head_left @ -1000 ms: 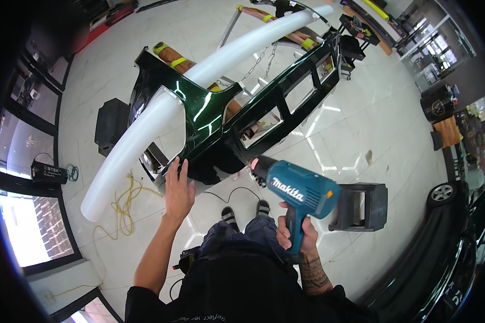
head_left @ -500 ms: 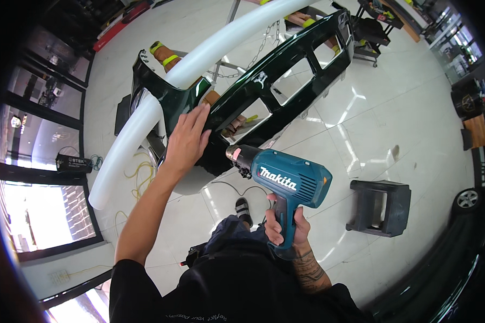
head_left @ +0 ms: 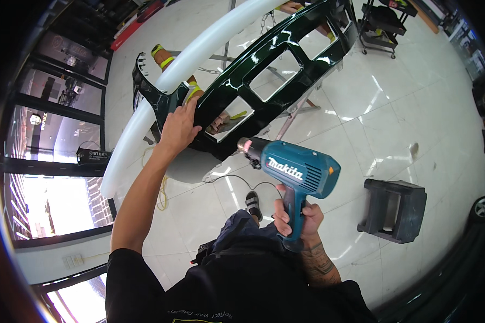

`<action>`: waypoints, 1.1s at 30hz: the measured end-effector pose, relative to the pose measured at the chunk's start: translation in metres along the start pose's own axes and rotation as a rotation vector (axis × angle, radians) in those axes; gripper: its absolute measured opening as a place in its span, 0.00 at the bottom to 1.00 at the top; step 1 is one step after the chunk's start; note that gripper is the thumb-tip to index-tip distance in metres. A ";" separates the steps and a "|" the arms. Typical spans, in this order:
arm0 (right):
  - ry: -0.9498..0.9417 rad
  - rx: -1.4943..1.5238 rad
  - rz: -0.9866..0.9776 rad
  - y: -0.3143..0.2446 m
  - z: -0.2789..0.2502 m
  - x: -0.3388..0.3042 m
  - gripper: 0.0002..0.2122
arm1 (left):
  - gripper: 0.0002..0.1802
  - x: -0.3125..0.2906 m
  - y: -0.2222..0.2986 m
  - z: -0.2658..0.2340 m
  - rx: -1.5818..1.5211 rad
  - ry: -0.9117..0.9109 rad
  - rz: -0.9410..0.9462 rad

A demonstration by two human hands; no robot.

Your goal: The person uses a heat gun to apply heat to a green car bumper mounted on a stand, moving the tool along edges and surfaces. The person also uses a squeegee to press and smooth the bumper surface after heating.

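Note:
A glossy dark green car bumper (head_left: 215, 91) with rectangular openings rests on a stand in front of me. My left hand (head_left: 179, 130) lies on its near left part, fingers stretched out and touching the surface beside the inner edge. In my right hand (head_left: 302, 219) is a teal heat gun (head_left: 302, 168), gripped by its handle. Its metal nozzle points left toward the bumper's lower edge, with a gap between them. A long white tube (head_left: 186, 62), seen curved, runs across the bumper's left end, beyond my left hand.
The metal stand (head_left: 291, 119) has padded arms with yellow bands. A black step stool (head_left: 393, 210) stands on the tiled floor at right. Farther off is a black tool cart (head_left: 380, 32). A cord (head_left: 234, 176) trails near my foot. Glass-paned doors (head_left: 59, 129) line the left; a dark car (head_left: 469, 237) is at right.
The view has shifted, and the bumper sits a little higher in it. The heat gun appears slightly farther right and its nozzle farther from my left hand, which stays on the bumper.

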State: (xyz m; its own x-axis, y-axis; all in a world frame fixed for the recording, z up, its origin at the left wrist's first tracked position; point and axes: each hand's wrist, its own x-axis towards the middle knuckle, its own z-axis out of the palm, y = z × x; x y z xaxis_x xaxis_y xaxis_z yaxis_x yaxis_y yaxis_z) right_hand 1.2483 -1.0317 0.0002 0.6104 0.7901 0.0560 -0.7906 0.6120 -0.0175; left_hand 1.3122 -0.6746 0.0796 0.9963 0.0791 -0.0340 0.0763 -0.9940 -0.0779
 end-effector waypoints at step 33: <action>0.069 -0.082 -0.243 -0.057 -0.010 -0.055 0.34 | 0.53 0.008 0.026 0.025 0.238 0.029 -0.172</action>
State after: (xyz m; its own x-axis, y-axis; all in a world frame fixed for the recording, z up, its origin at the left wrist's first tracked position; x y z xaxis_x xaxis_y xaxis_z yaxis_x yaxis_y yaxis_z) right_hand 1.2605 -1.1096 -0.0116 0.7861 0.6181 0.0004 -0.6154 0.7827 -0.0932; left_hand 1.3208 -0.6984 0.0524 0.9706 0.2392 0.0283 0.2359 -0.9204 -0.3118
